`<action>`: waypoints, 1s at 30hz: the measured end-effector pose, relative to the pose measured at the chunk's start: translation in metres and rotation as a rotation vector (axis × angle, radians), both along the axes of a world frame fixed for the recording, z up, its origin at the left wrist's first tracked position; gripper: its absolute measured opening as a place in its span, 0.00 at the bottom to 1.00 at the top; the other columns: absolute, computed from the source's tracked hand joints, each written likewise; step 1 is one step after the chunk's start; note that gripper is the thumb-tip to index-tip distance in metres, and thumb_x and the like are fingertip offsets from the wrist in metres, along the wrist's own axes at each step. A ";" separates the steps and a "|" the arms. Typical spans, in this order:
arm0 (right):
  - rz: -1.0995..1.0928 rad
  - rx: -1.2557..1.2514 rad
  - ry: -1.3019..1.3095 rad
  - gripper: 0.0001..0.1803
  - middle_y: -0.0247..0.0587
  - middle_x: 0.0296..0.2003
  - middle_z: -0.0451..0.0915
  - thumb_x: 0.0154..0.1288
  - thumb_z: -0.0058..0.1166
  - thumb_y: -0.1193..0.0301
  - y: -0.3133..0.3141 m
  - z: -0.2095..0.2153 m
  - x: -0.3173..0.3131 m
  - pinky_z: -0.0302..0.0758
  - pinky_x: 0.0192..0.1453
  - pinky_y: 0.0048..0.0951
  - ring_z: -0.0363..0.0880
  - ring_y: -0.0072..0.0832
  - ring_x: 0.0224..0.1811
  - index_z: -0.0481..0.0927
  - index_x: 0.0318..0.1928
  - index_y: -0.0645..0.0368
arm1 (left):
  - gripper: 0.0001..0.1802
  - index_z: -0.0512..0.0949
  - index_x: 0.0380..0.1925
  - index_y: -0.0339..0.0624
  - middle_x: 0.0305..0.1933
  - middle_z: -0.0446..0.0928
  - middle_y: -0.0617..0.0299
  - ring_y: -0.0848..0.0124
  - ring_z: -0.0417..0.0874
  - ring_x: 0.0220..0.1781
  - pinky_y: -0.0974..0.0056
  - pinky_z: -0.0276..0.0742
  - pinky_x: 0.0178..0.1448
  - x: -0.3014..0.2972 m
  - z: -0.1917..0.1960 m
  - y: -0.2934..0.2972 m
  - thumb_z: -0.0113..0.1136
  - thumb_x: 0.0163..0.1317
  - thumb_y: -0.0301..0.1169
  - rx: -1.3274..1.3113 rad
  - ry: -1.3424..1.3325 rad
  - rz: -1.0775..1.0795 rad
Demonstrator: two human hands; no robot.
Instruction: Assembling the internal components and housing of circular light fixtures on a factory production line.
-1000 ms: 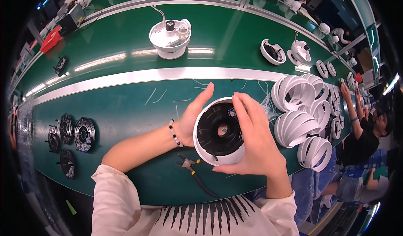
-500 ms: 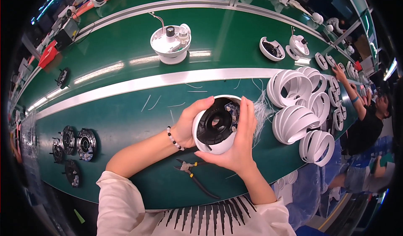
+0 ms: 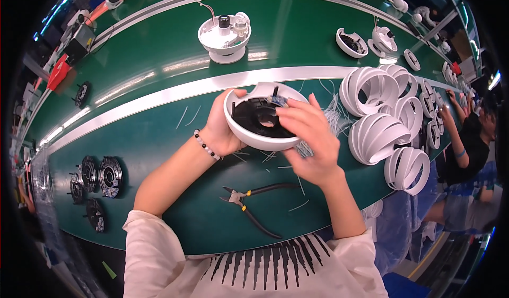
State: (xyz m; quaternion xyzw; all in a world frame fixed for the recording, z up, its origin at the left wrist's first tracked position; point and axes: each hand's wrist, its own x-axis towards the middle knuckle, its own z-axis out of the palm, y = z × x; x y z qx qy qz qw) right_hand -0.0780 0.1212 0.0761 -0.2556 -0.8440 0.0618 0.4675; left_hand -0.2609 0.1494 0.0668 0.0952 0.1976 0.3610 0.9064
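Note:
A white dome-shaped housing (image 3: 253,138) with a black round insert inside is held over the green belt. My left hand (image 3: 220,125) grips its left rim from below; a bead bracelet is on that wrist. My right hand (image 3: 307,139) rests on the housing's right side, its fingertips reaching into the black insert near a small part at the top rim. A pair of black cutting pliers (image 3: 249,202) with yellow marks lies on the belt just below the hands.
Several white curved housing shells (image 3: 374,136) are stacked at the right. A white assembled unit (image 3: 225,35) with a cable stands further back on the belt (image 3: 159,155). Black round parts (image 3: 108,176) lie at the left. Another person (image 3: 472,144) works at the far right.
The housing has been tilted and turned so its opening faces up and left. My right hand moved from cupping its side to reaching into the insert.

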 end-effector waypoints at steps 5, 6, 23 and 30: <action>0.005 -0.109 0.066 0.23 0.47 0.38 0.77 0.35 0.64 0.75 -0.004 0.006 -0.002 0.68 0.52 0.43 0.76 0.39 0.43 0.74 0.38 0.63 | 0.27 0.66 0.46 0.31 0.41 0.74 0.48 0.57 0.78 0.40 0.51 0.78 0.41 -0.014 -0.017 0.013 0.39 0.52 0.41 0.045 -0.075 -0.229; -0.061 -0.080 0.031 0.24 0.48 0.40 0.77 0.35 0.64 0.75 -0.006 0.010 -0.001 0.67 0.53 0.43 0.75 0.41 0.45 0.74 0.39 0.64 | 0.26 0.66 0.46 0.31 0.42 0.74 0.48 0.58 0.78 0.40 0.53 0.78 0.41 -0.008 -0.016 0.015 0.39 0.52 0.40 0.026 0.010 -0.173; 0.036 -0.620 -0.843 0.51 0.52 0.59 0.53 0.34 0.65 0.52 -0.118 -0.020 -0.048 0.47 0.61 0.53 0.52 0.47 0.60 0.57 0.58 0.61 | 0.17 0.62 0.48 0.39 0.49 0.67 0.54 0.62 0.69 0.53 0.51 0.64 0.57 0.056 -0.080 0.197 0.40 0.56 0.21 0.230 0.486 0.484; 0.080 -0.591 -0.859 0.45 0.52 0.54 0.58 0.29 0.64 0.62 -0.104 -0.008 -0.028 0.47 0.58 0.57 0.55 0.48 0.57 0.62 0.54 0.62 | 0.39 0.52 0.56 0.34 0.52 0.62 0.44 0.61 0.69 0.50 0.59 0.74 0.46 0.035 -0.070 0.168 0.56 0.52 0.46 0.003 0.131 0.702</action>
